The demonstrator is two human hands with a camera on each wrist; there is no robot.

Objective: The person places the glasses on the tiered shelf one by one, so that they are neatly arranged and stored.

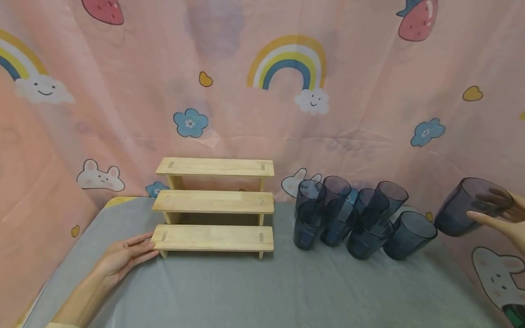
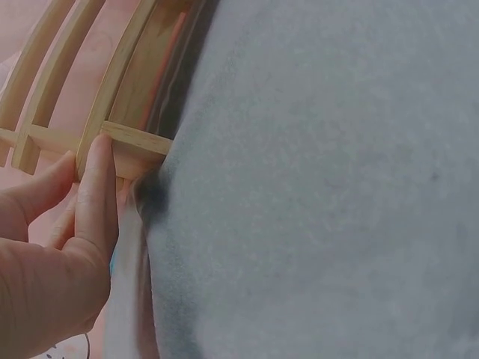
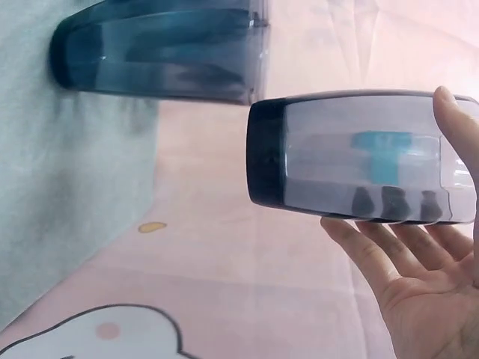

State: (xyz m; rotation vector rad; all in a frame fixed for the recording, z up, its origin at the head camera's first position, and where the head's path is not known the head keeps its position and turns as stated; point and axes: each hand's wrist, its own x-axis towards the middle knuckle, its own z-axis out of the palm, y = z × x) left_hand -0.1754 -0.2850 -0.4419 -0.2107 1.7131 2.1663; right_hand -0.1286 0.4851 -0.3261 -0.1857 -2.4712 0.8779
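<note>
A three-tier wooden step rack (image 1: 213, 237) stands on the grey cloth, left of the middle. At the left end of its lowest board, my left hand (image 1: 116, 262) pinches the edge; in the left wrist view the thumb and index finger lie on opposite sides of the wooden board (image 2: 112, 97). Off the right side of the cloth, my right hand (image 1: 510, 223) holds a tinted blue-grey drinking glass (image 1: 457, 212) in the air, tilted, its base toward the left. The right wrist view shows the thumb and fingers around the held glass (image 3: 329, 153).
Several similar dark glasses (image 1: 369, 237) stand close together right of the rack, the nearest of them being the glass (image 1: 410, 237) beside the held one. A pink patterned curtain (image 1: 361, 91) hangs behind the grey-covered table (image 1: 246, 296).
</note>
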